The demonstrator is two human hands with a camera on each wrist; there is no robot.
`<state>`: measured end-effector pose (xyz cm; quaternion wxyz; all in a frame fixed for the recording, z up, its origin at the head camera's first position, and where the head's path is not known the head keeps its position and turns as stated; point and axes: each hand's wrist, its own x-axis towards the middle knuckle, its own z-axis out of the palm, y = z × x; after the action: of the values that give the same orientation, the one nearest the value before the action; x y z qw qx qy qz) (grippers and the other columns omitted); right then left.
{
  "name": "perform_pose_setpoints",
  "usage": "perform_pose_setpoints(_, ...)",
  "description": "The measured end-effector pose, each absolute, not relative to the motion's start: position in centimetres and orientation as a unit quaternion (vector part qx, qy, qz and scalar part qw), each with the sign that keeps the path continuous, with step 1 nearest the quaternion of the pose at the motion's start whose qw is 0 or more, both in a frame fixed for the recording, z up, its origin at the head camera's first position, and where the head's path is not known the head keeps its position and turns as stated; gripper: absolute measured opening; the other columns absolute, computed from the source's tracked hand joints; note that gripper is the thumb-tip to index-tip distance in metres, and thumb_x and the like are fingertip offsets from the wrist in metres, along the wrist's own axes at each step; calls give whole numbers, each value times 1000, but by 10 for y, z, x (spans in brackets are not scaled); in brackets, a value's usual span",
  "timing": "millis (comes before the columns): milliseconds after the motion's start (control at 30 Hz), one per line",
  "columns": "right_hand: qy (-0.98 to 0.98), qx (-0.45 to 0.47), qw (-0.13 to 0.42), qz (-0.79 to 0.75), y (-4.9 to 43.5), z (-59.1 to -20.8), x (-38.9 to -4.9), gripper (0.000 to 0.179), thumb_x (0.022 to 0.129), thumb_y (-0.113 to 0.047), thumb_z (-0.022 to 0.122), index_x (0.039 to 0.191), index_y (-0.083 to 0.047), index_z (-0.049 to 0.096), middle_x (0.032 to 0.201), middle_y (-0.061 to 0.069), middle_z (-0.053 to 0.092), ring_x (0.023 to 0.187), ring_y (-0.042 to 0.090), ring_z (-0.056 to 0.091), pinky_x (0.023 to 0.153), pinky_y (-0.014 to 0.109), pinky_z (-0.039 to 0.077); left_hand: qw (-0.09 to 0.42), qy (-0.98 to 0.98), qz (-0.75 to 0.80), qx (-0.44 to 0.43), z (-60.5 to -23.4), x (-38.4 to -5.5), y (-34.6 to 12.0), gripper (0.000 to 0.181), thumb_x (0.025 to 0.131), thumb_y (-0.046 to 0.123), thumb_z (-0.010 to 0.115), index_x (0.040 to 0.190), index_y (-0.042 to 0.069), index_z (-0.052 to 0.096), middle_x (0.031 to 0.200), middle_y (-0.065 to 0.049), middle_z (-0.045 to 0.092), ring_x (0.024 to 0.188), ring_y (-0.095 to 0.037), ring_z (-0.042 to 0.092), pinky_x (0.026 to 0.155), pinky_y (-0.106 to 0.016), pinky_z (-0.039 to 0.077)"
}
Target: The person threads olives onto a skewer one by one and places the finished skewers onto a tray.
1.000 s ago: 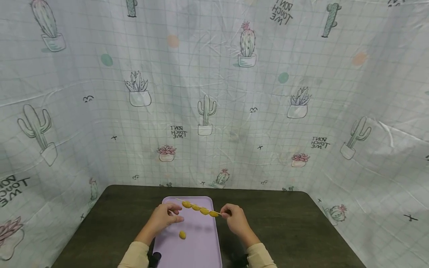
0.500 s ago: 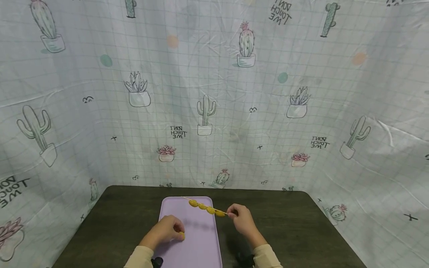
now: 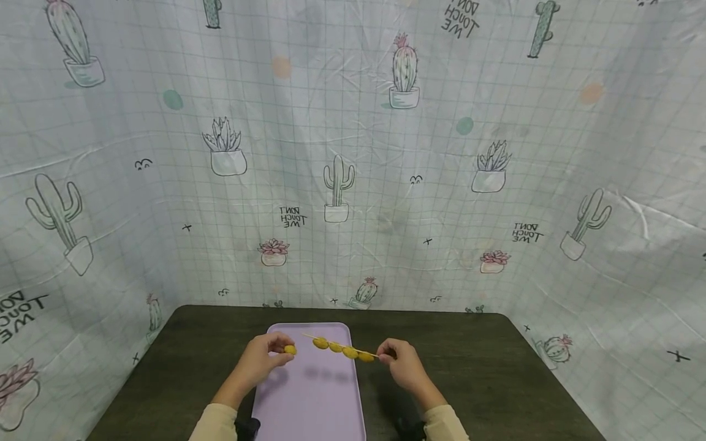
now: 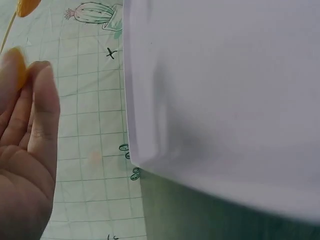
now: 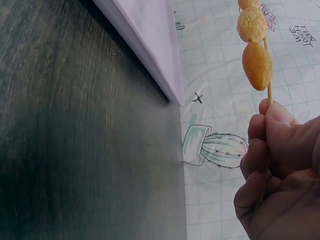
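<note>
My right hand [image 3: 405,366] pinches the near end of a thin wooden skewer [image 5: 270,95] between thumb and forefinger. Several small, wrinkled, yellow oval pieces [image 5: 257,66], fruit-like in look, are threaded along it. The skewer slants up and leftward over the tray, its bare tip [image 3: 307,335] pointing toward my left hand [image 3: 258,361]. Between the thumb and fingertips of that hand is one loose yellow oval piece [image 3: 290,350], held a short way left of the tip. In the left wrist view the thumb partly covers this piece [image 4: 21,69].
A lilac rectangular tray [image 3: 309,407] lies below both hands on the dark wooden table [image 3: 496,380]. Shadows of the skewer fall on it. A cactus-print curtain [image 3: 342,245] hangs behind the table and along both sides.
My left hand went down to the loose yellow piece on the tray, took it and raised it toward the skewer tip. My right hand shifted slightly right with the skewer.
</note>
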<state>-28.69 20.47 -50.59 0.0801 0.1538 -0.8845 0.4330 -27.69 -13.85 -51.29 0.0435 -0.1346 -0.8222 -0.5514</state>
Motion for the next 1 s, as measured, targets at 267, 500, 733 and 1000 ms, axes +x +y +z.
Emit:
perform_pose_setpoints(267, -883, 162, 73, 434, 205, -505, -285, 15, 89, 9, 69, 83, -5, 68, 81, 1, 64, 72, 15, 54, 63, 28, 47, 21, -783, -621, -27, -506, -274, -138, 29, 103, 26, 61, 106, 0, 75, 85, -4, 72, 79, -16, 63, 62, -29, 53)
perform_pose_setpoints(500, -884, 185, 81, 422, 204, -507, -286, 15, 88, 8, 70, 82, -6, 68, 80, -1, 64, 69, 9, 52, 62, 26, 46, -5, -802, -596, -49, -507, -273, -139, 38, 107, 31, 54, 107, -2, 74, 80, -3, 68, 75, -16, 60, 57, -28, 49)
perform_pose_setpoints(733, -889, 186, 84, 410, 201, -506, -283, 14, 86, 9, 71, 81, -3, 68, 78, -1, 64, 68, 9, 52, 61, 26, 46, -4, -819, -571, -62, -507, -272, -139, 36, 104, 32, 60, 105, -1, 75, 80, -1, 68, 75, -15, 61, 59, -29, 50)
perform_pose_setpoints(1000, -890, 198, 106, 396, 198, -506, -280, 20, 84, 12, 72, 77, -6, 67, 75, -3, 64, 67, 7, 52, 59, 26, 47, -4, -818, -570, -75, -507, -269, -139, 27, 100, 26, 67, 106, 1, 76, 85, -1, 69, 79, -17, 61, 62, -31, 54)
